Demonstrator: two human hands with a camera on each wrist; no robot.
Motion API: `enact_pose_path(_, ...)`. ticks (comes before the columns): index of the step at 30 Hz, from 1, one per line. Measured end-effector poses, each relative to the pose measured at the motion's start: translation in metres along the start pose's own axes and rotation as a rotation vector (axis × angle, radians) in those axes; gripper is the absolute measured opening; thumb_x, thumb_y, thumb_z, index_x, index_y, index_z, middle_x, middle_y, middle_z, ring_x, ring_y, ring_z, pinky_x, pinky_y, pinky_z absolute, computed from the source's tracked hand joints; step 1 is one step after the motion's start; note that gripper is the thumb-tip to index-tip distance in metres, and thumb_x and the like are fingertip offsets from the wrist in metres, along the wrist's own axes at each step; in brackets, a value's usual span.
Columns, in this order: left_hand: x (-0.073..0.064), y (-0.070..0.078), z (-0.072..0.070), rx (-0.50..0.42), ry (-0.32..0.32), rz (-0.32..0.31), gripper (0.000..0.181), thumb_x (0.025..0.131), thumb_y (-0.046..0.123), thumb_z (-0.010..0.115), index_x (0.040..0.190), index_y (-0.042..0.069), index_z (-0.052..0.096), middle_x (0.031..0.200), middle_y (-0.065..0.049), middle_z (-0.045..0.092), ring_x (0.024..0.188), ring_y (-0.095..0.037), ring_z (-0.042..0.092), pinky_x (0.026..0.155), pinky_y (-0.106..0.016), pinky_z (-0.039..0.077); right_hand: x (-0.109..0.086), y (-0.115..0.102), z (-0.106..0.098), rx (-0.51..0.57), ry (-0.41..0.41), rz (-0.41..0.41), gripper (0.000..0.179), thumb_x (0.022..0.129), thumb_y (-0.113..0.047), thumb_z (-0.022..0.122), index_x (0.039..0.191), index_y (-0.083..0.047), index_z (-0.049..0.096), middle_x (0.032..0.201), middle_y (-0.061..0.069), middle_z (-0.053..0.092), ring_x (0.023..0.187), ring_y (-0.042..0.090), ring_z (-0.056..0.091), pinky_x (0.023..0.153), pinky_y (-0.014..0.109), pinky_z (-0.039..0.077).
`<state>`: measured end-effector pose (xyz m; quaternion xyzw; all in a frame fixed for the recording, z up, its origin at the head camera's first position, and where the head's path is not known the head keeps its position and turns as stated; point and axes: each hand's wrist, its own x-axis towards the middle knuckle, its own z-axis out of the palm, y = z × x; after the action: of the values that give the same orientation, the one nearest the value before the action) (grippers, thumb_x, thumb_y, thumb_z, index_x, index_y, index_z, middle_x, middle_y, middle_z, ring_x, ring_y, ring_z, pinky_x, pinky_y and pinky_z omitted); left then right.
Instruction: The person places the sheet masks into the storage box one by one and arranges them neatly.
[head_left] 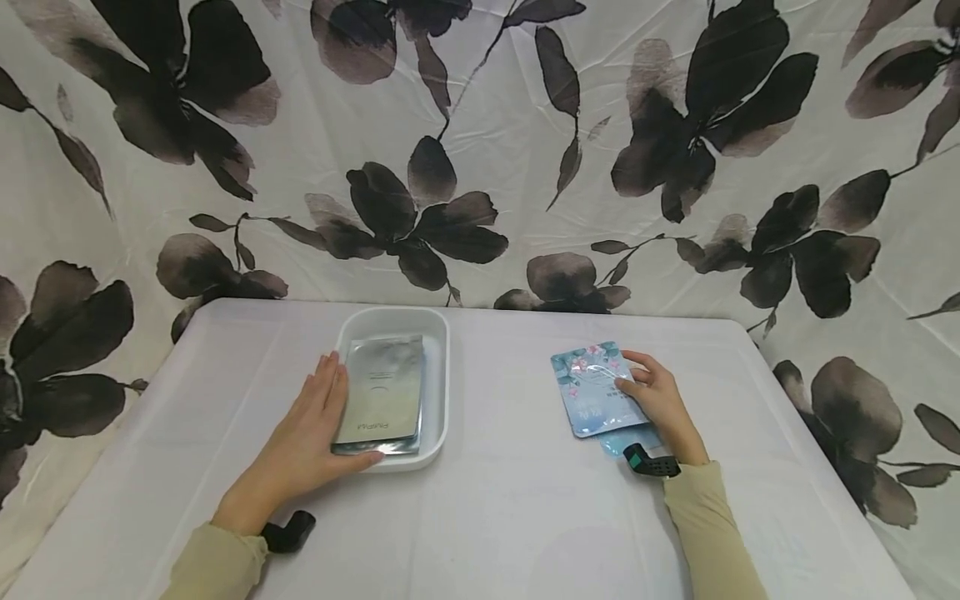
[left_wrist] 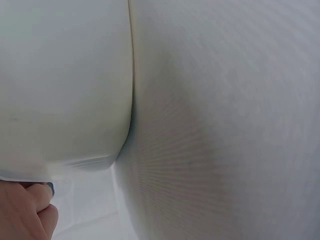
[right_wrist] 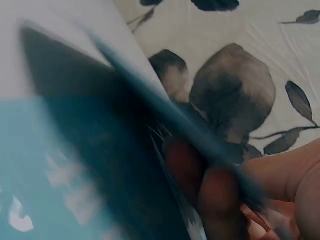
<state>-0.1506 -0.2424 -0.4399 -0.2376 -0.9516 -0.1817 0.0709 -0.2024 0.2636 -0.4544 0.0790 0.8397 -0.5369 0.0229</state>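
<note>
A white plastic tray (head_left: pixel 442 392) holds a small stack of silvery-green sheet mask packets (head_left: pixel 378 387). Along its left side lies my left hand (head_left: pixel 300 442), with the fingers straight and the thumb stretched over the near rim; in the left wrist view the tray's outer wall (left_wrist: pixel 65 90) fills much of the picture. My right hand (head_left: pixel 660 400) pinches the right edge of a light blue flowered sheet mask packet (head_left: pixel 592 387), tilted up from the table. Partly hidden under it, another blue packet (head_left: pixel 626 439) lies flat. The right wrist view shows the held packet (right_wrist: pixel 165 115) blurred between thumb and fingers.
A white cloth covers the table (head_left: pixel 495 517), whose back edge meets a hanging curtain (head_left: pixel 480 150) with dark flowers. White tabletop separates the tray from the blue packets. Each wrist carries a small black camera (head_left: pixel 288 532).
</note>
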Motion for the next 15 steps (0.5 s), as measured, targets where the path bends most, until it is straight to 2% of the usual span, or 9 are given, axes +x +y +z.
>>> enact_pose_path(3, -0.001, 0.000, 0.000, 0.002, 0.002, -0.002, 0.126, 0.077, 0.067, 0.071, 0.153, -0.012, 0.009, 0.163, -0.026, -0.002, 0.151, -0.035, -0.004, 0.122, -0.034, -0.005, 0.000, -0.003, 0.008, 0.040, -0.048, -0.025, 0.059, 0.096, -0.005, 0.061, 0.151, -0.008, 0.040, 0.132, 0.029, 0.057, 0.088, 0.013, 0.067, 0.068, 0.022, 0.054)
enact_pose_path(7, -0.001, 0.000, -0.001, -0.001, 0.000, -0.007, 0.126, 0.077, 0.068, 0.070, 0.153, -0.012, 0.009, 0.163, -0.026, -0.001, 0.151, -0.035, -0.004, 0.121, -0.033, -0.006, -0.001, -0.007, 0.019, 0.071, -0.084, -0.043, 0.048, 0.097, -0.006, 0.060, 0.143, -0.005, 0.050, 0.135, 0.025, 0.056, 0.097, 0.011, 0.062, 0.073, 0.019, 0.052)
enact_pose_path(9, -0.001, 0.000, -0.001, -0.002, 0.000, -0.010, 0.126, 0.077, 0.068, 0.071, 0.153, -0.012, 0.009, 0.163, -0.026, -0.002, 0.151, -0.035, -0.004, 0.121, -0.033, -0.005, -0.001, -0.010, 0.024, 0.093, -0.113, -0.055, 0.042, 0.098, -0.005, 0.059, 0.139, -0.002, 0.054, 0.139, 0.023, 0.052, 0.095, 0.010, 0.059, 0.072, 0.018, 0.050)
enact_pose_path(13, -0.001, 0.000, -0.001, -0.003, 0.004, -0.009, 0.126, 0.077, 0.067, 0.071, 0.153, -0.012, 0.010, 0.163, -0.026, -0.001, 0.151, -0.035, -0.003, 0.122, -0.034, -0.004, -0.002, -0.012, 0.032, 0.182, -0.212, -0.066, 0.041, 0.098, 0.000, 0.053, 0.140, 0.002, 0.053, 0.147, 0.022, 0.043, 0.094, 0.010, 0.059, 0.069, 0.019, 0.053)
enact_pose_path(15, -0.001, 0.000, -0.001, -0.002, 0.006, -0.010, 0.126, 0.076, 0.067, 0.071, 0.153, -0.012, 0.010, 0.163, -0.026, 0.000, 0.151, -0.036, -0.003, 0.122, -0.034, -0.004, -0.003, -0.013, 0.037, 0.243, -0.283, -0.066, 0.045, 0.098, 0.003, 0.050, 0.143, 0.003, 0.048, 0.151, 0.023, 0.037, 0.100, 0.013, 0.061, 0.073, 0.022, 0.056)
